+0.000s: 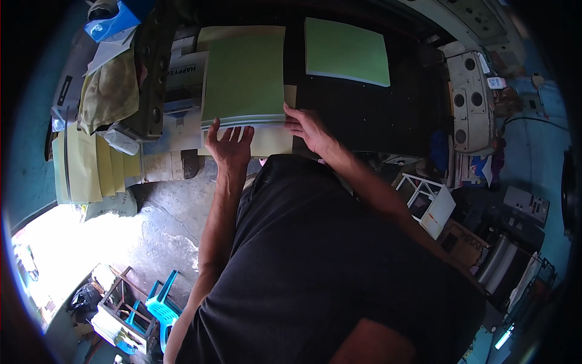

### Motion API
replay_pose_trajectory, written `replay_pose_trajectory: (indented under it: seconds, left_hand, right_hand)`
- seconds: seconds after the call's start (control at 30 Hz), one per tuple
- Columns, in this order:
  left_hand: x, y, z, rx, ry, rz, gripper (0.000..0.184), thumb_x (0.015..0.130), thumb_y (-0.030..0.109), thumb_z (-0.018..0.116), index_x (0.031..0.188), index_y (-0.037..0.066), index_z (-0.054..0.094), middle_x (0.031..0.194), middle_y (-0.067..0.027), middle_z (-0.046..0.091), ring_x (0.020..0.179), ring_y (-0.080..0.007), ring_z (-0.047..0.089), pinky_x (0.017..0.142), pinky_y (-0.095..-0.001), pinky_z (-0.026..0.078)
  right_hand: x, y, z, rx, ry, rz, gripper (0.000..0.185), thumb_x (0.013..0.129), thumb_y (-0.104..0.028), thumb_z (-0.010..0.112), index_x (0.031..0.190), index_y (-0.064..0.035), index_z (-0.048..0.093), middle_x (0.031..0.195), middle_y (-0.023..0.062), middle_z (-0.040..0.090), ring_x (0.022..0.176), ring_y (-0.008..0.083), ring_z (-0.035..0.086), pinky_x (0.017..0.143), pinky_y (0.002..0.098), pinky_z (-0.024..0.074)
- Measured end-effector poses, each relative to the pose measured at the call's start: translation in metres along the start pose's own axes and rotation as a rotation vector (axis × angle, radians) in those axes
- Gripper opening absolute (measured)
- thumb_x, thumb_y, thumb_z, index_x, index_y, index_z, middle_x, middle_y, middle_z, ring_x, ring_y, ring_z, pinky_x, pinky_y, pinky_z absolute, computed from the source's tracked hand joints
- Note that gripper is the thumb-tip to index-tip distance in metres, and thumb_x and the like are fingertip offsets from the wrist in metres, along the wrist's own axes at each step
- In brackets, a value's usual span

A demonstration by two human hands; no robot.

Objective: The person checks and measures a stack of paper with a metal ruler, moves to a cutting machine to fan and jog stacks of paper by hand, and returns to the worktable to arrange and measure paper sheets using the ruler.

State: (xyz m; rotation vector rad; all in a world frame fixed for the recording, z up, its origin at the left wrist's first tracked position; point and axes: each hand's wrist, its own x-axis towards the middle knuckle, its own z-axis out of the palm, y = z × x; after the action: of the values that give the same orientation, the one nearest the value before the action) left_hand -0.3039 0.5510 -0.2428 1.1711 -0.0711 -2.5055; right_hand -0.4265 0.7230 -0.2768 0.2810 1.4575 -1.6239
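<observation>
A stack of green sheets (pixel 244 76) lies on the dark table in front of me, its near edge showing pale, layered lines. My left hand (pixel 229 147) is palm up at that near edge, with its fingers spread and their tips against the sheets. At the near right corner of the stack, my right hand (pixel 308 128) has its thumb and fingers apart, touching the side and edge. Tan sheets show beneath the stack and past its far edge. A second green stack (pixel 347 51) lies apart, farther right.
The black table (pixel 357 115) has a metal frame with round holes (pixel 470 100) at its right. On the left are a yellowish cloth (pixel 112 91) and hanging yellow sheets (pixel 79 164). A blue plastic chair (pixel 162 306) and a white rack (pixel 433 206) stand lower down.
</observation>
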Motion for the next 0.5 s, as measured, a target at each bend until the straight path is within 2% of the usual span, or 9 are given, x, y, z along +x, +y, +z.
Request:
replay_pose_trajectory:
  seconds: [0.1, 0.3, 0.4, 0.5]
  left_hand:
    - [0.002, 0.002, 0.0, -0.01, -0.02, -0.018, 0.101, 0.075, 0.03, 0.076, 0.147, -0.006, 0.015, 0.135, -0.0176, 0.03, 0.124, -0.0349, 0.036, 0.107, -0.0493, 0.033]
    - [-0.002, 0.003, 0.003, -0.006, -0.028, -0.026, 0.1, 0.077, 0.03, 0.074, 0.148, -0.005, 0.013, 0.141, -0.0181, 0.028, 0.129, -0.036, 0.033, 0.111, -0.0513, 0.029]
    - [0.0, 0.003, 0.0, 0.033, -0.048, -0.029, 0.101, 0.079, 0.032, 0.072, 0.15, -0.004, 0.009, 0.145, -0.0186, 0.026, 0.133, -0.0363, 0.032, 0.113, -0.0512, 0.025]
    - [0.006, 0.002, -0.008, 0.103, -0.041, -0.032, 0.104, 0.08, 0.034, 0.07, 0.152, -0.003, 0.004, 0.149, -0.0196, 0.024, 0.137, -0.0368, 0.031, 0.115, -0.0512, 0.021]
  right_hand:
    - [-0.004, 0.001, 0.005, -0.084, 0.065, -0.04, 0.052, 0.082, -0.051, 0.074, 0.104, -0.0059, 0.063, 0.095, 0.0048, 0.062, 0.093, 0.0185, 0.058, 0.09, 0.0388, 0.0439]
    - [-0.001, -0.006, 0.001, 0.122, -0.001, 0.001, 0.046, 0.081, -0.049, 0.076, 0.099, -0.0089, 0.063, 0.091, 0.003, 0.061, 0.085, 0.0157, 0.057, 0.083, 0.0352, 0.0452]
    - [0.003, -0.01, 0.002, 0.197, -0.078, -0.042, 0.038, 0.081, -0.044, 0.078, 0.093, -0.0111, 0.065, 0.086, 0.0012, 0.061, 0.079, 0.0131, 0.056, 0.076, 0.0309, 0.0455]
    - [0.014, -0.004, 0.007, 0.118, -0.118, 0.027, 0.032, 0.079, -0.037, 0.079, 0.09, -0.0104, 0.066, 0.08, 0.0007, 0.061, 0.07, 0.0123, 0.056, 0.068, 0.0276, 0.0452]
